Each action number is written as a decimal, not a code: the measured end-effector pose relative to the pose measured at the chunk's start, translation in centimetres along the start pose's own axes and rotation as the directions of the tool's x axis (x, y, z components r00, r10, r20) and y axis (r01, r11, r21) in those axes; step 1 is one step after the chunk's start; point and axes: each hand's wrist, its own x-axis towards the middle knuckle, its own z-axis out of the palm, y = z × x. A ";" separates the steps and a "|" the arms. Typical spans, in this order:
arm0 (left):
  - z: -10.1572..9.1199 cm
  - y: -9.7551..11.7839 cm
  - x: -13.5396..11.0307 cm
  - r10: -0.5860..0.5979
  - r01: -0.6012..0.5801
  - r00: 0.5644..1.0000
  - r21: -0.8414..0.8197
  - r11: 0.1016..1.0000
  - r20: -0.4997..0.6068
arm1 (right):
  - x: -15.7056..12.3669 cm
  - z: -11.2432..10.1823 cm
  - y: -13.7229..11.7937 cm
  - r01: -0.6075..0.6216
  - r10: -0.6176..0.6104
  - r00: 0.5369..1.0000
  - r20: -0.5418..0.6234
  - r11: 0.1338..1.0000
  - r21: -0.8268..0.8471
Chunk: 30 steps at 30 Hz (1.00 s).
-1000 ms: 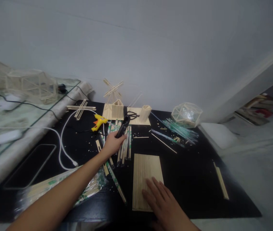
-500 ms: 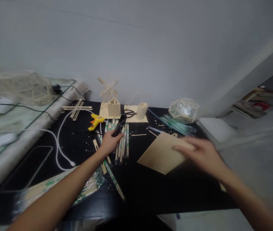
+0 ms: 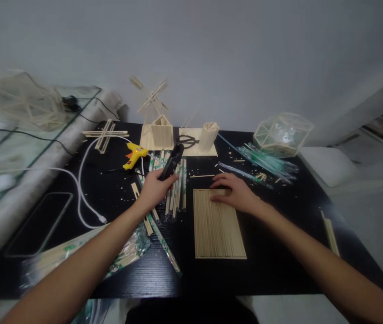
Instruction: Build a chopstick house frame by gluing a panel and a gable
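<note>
Closed around a black elongated tool (image 3: 172, 163) of a kind I cannot make out, my left hand (image 3: 156, 188) hovers near wrapped wooden sticks (image 3: 176, 198). A rectangular wooden panel (image 3: 216, 229), with strips side by side over most of its face, lies flat on the black table. My right hand (image 3: 235, 192) is over the panel's far right part, thumb and fingers apart. Its thumb seems to rest on the panel; whether the other fingers touch the far edge, I cannot tell.
A yellow glue gun (image 3: 134, 155) lies left of my left hand. Behind stand a wooden windmill model (image 3: 161, 135), scissors (image 3: 188, 141) and a small stick cylinder (image 3: 208, 136). Plastic wrappers (image 3: 269, 162) and a polyhedral stick frame (image 3: 282, 134) are at right. A white cable (image 3: 80, 198) loops left.
My right hand brought the wooden panel left and laid it flat on the table, then loosened its grip. My left hand still holds the black tool. The view has shifted slightly.
</note>
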 end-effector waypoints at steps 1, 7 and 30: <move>0.0 0.0 0.0 0.018 -0.018 1.000 0.011 1.000 0.002 | -0.6 0.5 -0.1 0.096 -0.106 0.989 -0.100 0.990 -0.100; -0.1 -0.1 -0.5 0.184 -0.182 0.983 0.184 0.966 0.007 | -4.8 4.4 -1.9 0.266 -0.293 0.956 -0.020 0.893 -0.362; 5.5 4.6 -0.9 0.204 -0.204 0.979 0.019 0.979 -0.009 | -5.5 6.9 -1.5 0.418 -0.477 0.849 -0.227 0.869 -0.266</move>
